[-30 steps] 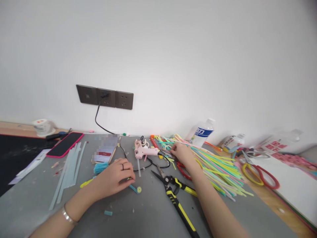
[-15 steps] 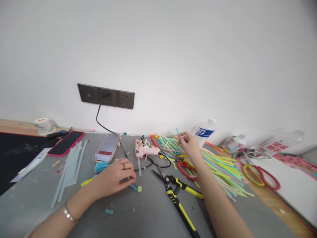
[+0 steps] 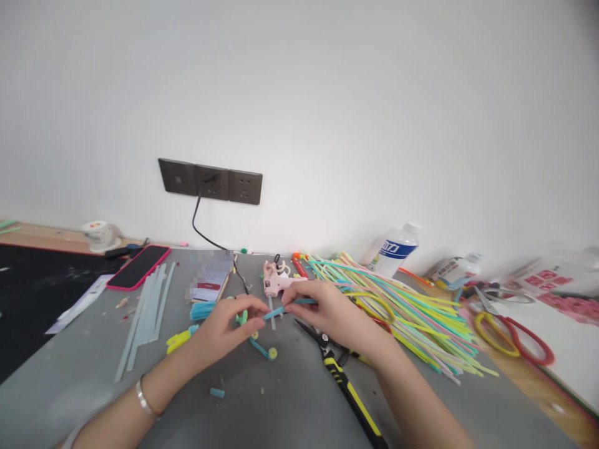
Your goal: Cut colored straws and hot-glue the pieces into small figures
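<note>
A blue pipe cleaner (image 3: 274, 312) spans the gap between my two hands, above the grey mat. My left hand (image 3: 233, 329) pinches its left end between thumb and fingertips. The thumb and fingers of my right hand (image 3: 330, 310) are closed on the same strand farther right. Below my left hand lies a blue strip with a small yellow coil (image 3: 272, 353) at its end. A bit of green (image 3: 242, 318) shows behind the left fingers; whether they touch it I cannot tell. A pink glue gun (image 3: 274, 280) lies just behind the hands, its handle partly covered by my right hand.
Black-and-yellow pliers (image 3: 349, 393) lie in front of my right wrist. A heap of coloured pipe cleaners (image 3: 421, 318) spreads to the right, near a bottle (image 3: 395, 249) and red-yellow scissors (image 3: 515, 337). Translucent glue sticks (image 3: 147, 312) and a pink-cased phone (image 3: 139, 267) are at left.
My right hand has come left and down from the pipe cleaner heap, bringing a blue pipe cleaner to my left hand. The left fingers now pinch its end. The view has shifted slightly left.
</note>
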Motion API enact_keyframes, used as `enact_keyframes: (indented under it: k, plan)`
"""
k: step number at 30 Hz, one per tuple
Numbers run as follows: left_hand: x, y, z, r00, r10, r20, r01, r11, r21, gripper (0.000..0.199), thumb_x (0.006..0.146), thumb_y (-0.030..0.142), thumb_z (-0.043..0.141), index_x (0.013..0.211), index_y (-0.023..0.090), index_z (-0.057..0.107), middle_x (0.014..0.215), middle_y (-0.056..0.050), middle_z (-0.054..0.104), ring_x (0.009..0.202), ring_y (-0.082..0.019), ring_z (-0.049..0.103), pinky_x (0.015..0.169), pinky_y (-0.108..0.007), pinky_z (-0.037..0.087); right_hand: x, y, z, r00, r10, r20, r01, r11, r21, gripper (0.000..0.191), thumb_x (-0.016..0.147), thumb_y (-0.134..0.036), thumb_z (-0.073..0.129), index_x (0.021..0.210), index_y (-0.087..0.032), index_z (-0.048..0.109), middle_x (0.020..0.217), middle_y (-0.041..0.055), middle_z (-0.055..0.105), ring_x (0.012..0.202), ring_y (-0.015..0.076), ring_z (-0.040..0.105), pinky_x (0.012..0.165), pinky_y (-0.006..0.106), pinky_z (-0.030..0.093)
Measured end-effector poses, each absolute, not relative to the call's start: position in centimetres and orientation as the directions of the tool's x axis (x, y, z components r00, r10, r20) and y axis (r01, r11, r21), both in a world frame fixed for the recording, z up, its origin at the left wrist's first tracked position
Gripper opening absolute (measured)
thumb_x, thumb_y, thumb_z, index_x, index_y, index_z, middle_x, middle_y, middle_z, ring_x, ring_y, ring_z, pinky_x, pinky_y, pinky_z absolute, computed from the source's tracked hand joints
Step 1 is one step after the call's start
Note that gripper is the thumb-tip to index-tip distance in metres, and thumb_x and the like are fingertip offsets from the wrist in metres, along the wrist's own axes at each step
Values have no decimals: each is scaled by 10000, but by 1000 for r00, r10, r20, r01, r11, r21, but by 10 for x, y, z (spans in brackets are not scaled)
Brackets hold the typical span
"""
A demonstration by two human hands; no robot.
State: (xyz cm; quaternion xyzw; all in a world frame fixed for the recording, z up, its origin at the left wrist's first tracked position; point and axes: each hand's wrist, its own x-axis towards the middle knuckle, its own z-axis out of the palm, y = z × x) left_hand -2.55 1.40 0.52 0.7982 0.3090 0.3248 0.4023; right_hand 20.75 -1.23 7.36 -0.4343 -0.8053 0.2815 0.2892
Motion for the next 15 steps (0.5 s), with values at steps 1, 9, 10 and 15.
enact_keyframes:
  k: [1,9,10,15]
  plan:
    - [-25,13,7,594,765,249,221,-453,864,277,966,388,494,1020,195,686,862,-36,694,803,-187,635,714,-263,455,202,-16,74,-476,848,233,558,496,-665,139,884,-110,594,851,-210,684,845,1,691,761,150,624,680,236,453]
    - [-18,12,8,624,779,59,186,-221,957,186,840,330,652,769,160,675,685,8,577,617,-125,469,577,-228,340,196,-18,60,-571,777,265,614,618,-490,127,873,-91,658,899,-215,662,834,-15,640,718,130,585,667,215,428]
    - [-17,11,8,637,771,30,173,-181,968,192,832,332,661,749,158,661,662,16,556,604,-119,453,571,-226,333,196,-18,58,-580,768,271,611,630,-479,123,873,-96,662,902,-216,658,831,-16,631,716,130,580,662,213,423]
    - [-18,10,7,672,739,-45,119,-47,992,268,826,383,680,707,159,592,596,47,480,546,-96,397,525,-216,290,191,-19,53,-614,718,328,570,691,-446,92,904,-119,639,919,-209,641,837,-1,617,710,134,564,641,214,400]
